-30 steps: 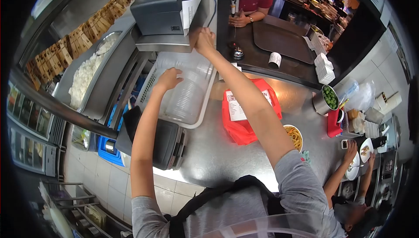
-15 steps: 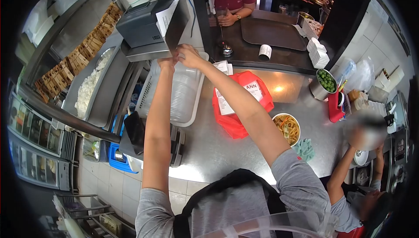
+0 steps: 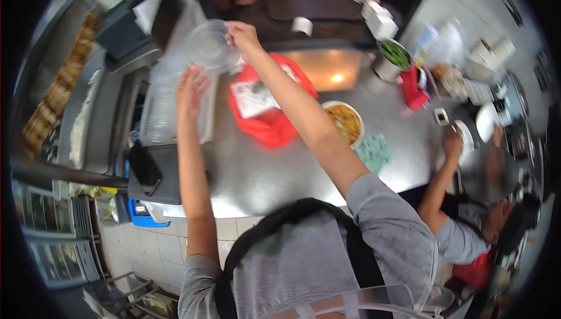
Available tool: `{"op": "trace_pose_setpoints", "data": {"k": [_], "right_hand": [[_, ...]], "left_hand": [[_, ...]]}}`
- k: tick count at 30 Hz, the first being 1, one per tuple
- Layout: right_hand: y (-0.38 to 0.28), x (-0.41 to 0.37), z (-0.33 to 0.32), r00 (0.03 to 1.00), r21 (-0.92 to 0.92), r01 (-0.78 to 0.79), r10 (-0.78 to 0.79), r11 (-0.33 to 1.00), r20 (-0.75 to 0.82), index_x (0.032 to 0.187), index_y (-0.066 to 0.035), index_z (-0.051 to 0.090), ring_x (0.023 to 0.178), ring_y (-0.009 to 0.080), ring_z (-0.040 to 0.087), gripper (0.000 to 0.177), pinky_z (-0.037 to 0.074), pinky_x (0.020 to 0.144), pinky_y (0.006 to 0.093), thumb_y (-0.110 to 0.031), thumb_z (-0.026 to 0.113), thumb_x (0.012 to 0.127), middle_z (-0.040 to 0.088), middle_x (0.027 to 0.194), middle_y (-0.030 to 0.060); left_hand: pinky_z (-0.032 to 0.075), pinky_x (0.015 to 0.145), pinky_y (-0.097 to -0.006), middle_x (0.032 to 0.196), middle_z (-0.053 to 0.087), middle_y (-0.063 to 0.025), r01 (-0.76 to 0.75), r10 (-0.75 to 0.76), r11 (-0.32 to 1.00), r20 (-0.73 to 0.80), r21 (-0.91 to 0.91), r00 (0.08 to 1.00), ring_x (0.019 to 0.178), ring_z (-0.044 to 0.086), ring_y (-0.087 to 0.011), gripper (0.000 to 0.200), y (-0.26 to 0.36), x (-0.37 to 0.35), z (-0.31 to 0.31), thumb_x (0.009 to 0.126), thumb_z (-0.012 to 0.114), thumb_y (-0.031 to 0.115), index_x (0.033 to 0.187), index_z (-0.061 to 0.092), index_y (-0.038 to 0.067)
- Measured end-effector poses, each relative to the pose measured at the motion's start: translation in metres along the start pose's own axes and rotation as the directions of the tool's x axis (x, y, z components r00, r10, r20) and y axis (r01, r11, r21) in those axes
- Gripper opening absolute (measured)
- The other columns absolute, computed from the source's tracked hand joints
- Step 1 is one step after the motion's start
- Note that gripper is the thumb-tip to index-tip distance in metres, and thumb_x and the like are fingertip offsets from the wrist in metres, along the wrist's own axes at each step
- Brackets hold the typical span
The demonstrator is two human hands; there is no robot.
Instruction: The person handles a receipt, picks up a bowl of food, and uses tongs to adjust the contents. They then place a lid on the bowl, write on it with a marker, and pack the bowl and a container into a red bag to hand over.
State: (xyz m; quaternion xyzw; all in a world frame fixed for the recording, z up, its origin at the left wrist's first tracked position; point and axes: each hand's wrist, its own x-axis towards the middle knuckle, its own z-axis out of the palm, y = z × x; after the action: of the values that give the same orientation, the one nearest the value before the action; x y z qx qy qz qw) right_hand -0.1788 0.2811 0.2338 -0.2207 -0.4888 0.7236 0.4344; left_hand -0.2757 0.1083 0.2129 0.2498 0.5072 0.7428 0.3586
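My right hand [image 3: 242,37] pinches the rim of a clear round plastic container [image 3: 209,43], raised above the counter and partly blurred. Below its lower edge is my left hand [image 3: 191,88], fingers stretched upward and partly seen through clear plastic. Under the left hand, a stack of clear plastic containers [image 3: 159,111] lies on its side in a white basket [image 3: 205,126]. A red plastic bag [image 3: 272,123] with a printed slip on it sits to the right, beneath my right forearm. Beyond it stands a bowl of noodles [image 3: 345,121].
A green cloth [image 3: 374,152] lies beside the bowl. At the back right are a metal pot of green limes [image 3: 392,59] and a red holder [image 3: 414,88]. A co-worker [image 3: 461,231] works at the right. A dark tray [image 3: 315,4] rests on the pass-through ledge.
My hands have come apart from where they met by the printer, and a clear round container is now in my right hand. The view has shifted, and the co-worker's arms have moved.
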Motion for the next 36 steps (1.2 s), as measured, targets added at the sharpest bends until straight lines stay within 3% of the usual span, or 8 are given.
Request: {"op": "trace_pose_setpoints", "data": {"k": [5, 8, 12, 17, 20, 24, 29, 36], "right_hand": [[-0.09, -0.076, -0.158, 0.997, 0.202, 0.071, -0.062, 0.977, -0.051, 0.105, -0.003, 0.059, 0.056, 0.0097, 0.054, 0.02, 0.046, 0.049, 0.0239, -0.007, 0.05, 0.087, 0.06, 0.071, 0.004], [-0.103, -0.122, -0.274, 0.999, 0.136, 0.008, -0.002, 0.991, -0.047, 0.116, -0.001, 0.053, 0.092, 0.0208, 0.061, 0.029, 0.053, 0.077, 0.0332, -0.007, 0.047, 0.088, 0.06, 0.107, 0.0113], [-0.082, -0.198, -0.317, 0.956, -0.053, -0.264, 0.254, 0.963, -0.15, 0.115, 0.003, 0.053, 0.091, 0.0198, 0.061, 0.029, 0.051, 0.078, 0.0303, -0.004, 0.045, 0.089, 0.06, 0.106, 0.0117], [-0.033, -0.239, -0.311, 0.955, -0.067, -0.268, 0.257, 0.961, -0.148, 0.109, 0.003, 0.058, 0.09, 0.0165, 0.061, 0.025, 0.049, 0.079, 0.0272, -0.004, 0.049, 0.087, 0.062, 0.102, 0.0097], [-0.009, -0.243, -0.297, 0.967, -0.321, -0.154, 0.075, 0.934, -0.244, 0.109, 0.002, 0.059, 0.086, 0.0158, 0.061, 0.026, 0.049, 0.075, 0.0251, -0.005, 0.049, 0.086, 0.064, 0.098, 0.0083], [-0.006, -0.252, -0.275, 0.918, -0.776, -0.046, -0.279, 0.629, -0.281, 0.11, -0.003, 0.059, 0.087, 0.0225, 0.064, 0.027, 0.047, 0.077, 0.0308, -0.005, 0.048, 0.085, 0.066, 0.091, 0.0141], [-0.008, -0.26, -0.261, 0.861, -0.888, 0.058, -0.473, 0.457, -0.187, 0.112, -0.001, 0.054, 0.094, 0.0381, 0.057, 0.03, 0.046, 0.08, 0.0407, -0.001, 0.045, 0.083, 0.059, 0.103, 0.0218], [-0.007, -0.259, -0.258, 0.846, -0.951, 0.092, -0.526, 0.295, -0.081, 0.128, -0.009, 0.042, 0.11, 0.0376, 0.046, 0.044, 0.037, 0.091, 0.0474, -0.014, 0.049, 0.085, 0.049, 0.121, 0.0184]], "left_hand": [[0.042, 0.093, -0.0361, 0.123, 0.05, -0.0133, 0.146, -0.192, 0.981, 0.472, 0.131, 0.86, 0.113, 0.05, -0.0231, 0.044, -0.004, -0.099, 0.027, 0.093, 0.046, 0.028, 0.127, 0.042, 0.0], [0.04, 0.095, -0.0359, 0.126, 0.048, -0.014, 0.324, -0.429, 0.902, 0.672, 0.285, 0.604, 0.114, 0.049, -0.0218, 0.045, -0.029, -0.143, 0.044, 0.093, 0.045, 0.028, 0.127, 0.042, 0.0], [0.037, 0.096, -0.035, 0.127, 0.048, -0.0136, 0.289, -0.434, 0.899, 0.582, 0.329, 0.688, 0.115, 0.048, -0.0217, 0.049, -0.086, -0.161, 0.096, 0.093, 0.045, 0.031, 0.129, 0.04, -0.001], [0.037, 0.094, -0.0327, 0.126, 0.049, -0.0134, 0.377, -0.414, 0.91, 0.319, 0.175, 0.852, 0.115, 0.047, -0.0214, 0.054, -0.155, -0.146, 0.146, 0.091, 0.049, 0.035, 0.128, 0.04, -0.002], [0.037, 0.093, -0.0313, 0.125, 0.049, -0.0138, 0.406, -0.425, 0.905, 0.235, 0.126, 0.874, 0.111, 0.049, -0.0212, 0.05, -0.153, -0.151, 0.173, 0.09, 0.05, 0.034, 0.123, 0.046, -0.003], [0.039, 0.089, -0.0324, 0.115, 0.054, -0.0162, 0.109, -0.152, 0.946, 0.118, 0.305, 0.981, 0.103, 0.052, -0.0246, 0.039, -0.196, -0.141, 0.183, 0.091, 0.048, 0.027, 0.114, 0.053, -0.004], [0.041, 0.085, -0.0372, 0.101, 0.056, -0.021, -0.248, 0.259, 0.674, 0.092, 0.696, 0.961, 0.097, 0.052, -0.0332, 0.031, -0.204, -0.153, 0.2, 0.09, 0.044, 0.019, 0.11, 0.056, -0.001], [0.04, 0.084, -0.0412, 0.109, 0.055, -0.0163, -0.306, 0.325, 0.472, 0.16, 0.827, 0.932, 0.101, 0.049, -0.0332, 0.031, -0.192, -0.158, 0.215, 0.091, 0.042, 0.018, 0.116, 0.053, 0.004]]}}
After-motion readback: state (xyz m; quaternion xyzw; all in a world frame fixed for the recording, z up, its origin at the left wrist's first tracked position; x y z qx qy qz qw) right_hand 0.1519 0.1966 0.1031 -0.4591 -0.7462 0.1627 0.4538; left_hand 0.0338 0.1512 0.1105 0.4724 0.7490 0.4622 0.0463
